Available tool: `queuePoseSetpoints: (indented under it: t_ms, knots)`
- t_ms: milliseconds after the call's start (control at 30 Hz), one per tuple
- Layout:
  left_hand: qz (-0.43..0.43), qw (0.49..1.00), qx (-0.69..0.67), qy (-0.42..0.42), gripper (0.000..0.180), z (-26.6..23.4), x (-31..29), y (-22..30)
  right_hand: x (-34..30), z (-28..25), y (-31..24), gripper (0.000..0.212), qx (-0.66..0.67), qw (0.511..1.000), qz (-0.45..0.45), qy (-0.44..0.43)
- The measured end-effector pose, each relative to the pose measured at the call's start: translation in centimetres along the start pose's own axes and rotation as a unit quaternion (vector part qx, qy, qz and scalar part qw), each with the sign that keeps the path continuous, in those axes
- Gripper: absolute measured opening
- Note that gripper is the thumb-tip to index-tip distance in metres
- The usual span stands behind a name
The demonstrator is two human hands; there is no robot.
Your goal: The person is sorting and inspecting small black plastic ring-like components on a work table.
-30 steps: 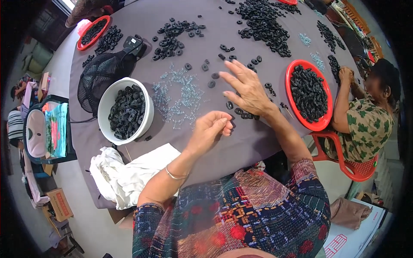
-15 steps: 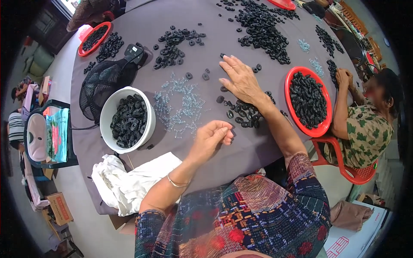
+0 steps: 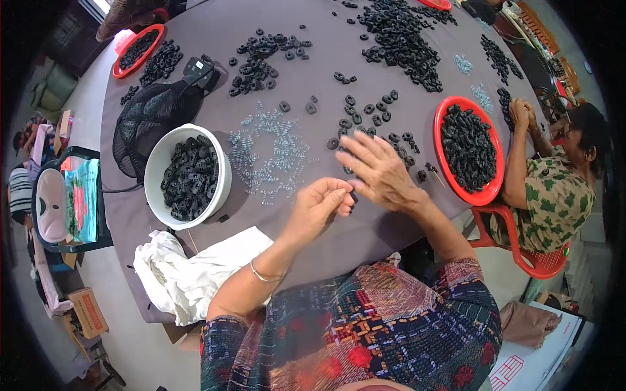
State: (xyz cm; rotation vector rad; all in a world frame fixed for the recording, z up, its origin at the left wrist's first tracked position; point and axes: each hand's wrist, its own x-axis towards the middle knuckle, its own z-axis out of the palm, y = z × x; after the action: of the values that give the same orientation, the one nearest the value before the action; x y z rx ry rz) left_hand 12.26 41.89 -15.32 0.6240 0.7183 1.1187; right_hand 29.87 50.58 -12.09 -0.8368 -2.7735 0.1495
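My left hand point(image 3: 319, 203) is closed over the near side of the grey table, fingertips pinched together. A small dark bit shows at its fingertips, too small to name. Just to the right hovers my right hand point(image 3: 383, 174), fingers stretched out and slightly blurred, its thumb close to the left fingertips. Beneath and beyond it lie loose black ring-shaped plastic parts point(image 3: 377, 120), partly hidden by the hand. Left of these, small silvery springs point(image 3: 251, 173) are scattered in a rough ring. A white bowl point(image 3: 226, 186) full of black parts stands left of the springs.
A red tray point(image 3: 498, 150) heaped with small black parts sits at the right, near a seated person point(image 3: 548, 195). Black piles point(image 3: 404, 49) lie farther back. A black mesh cover point(image 3: 153, 120) and a white cloth point(image 3: 195, 274) lie at the left.
My right hand has drawn back toward my left hand. Black parts it covered now show spread out beyond it. My left hand has barely moved.
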Motion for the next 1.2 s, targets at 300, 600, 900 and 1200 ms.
queuePoseSetpoints:
  t_ms: [300,600,900,1200]
  knots:
    - [0.003,1.0,-0.007,0.007,0.017,0.1,-0.2,-0.2,-3.2,-0.3,0.0,0.054,0.004,1.0,0.001,-0.018]
    - [-0.003,1.0,0.013,0.011,0.018,0.1,-0.3,0.2,-4.2,-0.4,-0.5,0.062,-0.017,0.999,0.018,-0.03]
    - [0.002,1.0,-0.006,0.003,0.017,0.0,-0.2,-0.3,-4.8,-0.6,-0.5,0.055,0.027,1.0,0.011,-0.012]
    - [-0.008,1.0,0.014,0.024,0.017,0.2,-0.3,-0.1,-0.1,0.1,1.1,0.029,0.018,0.984,0.051,0.168]
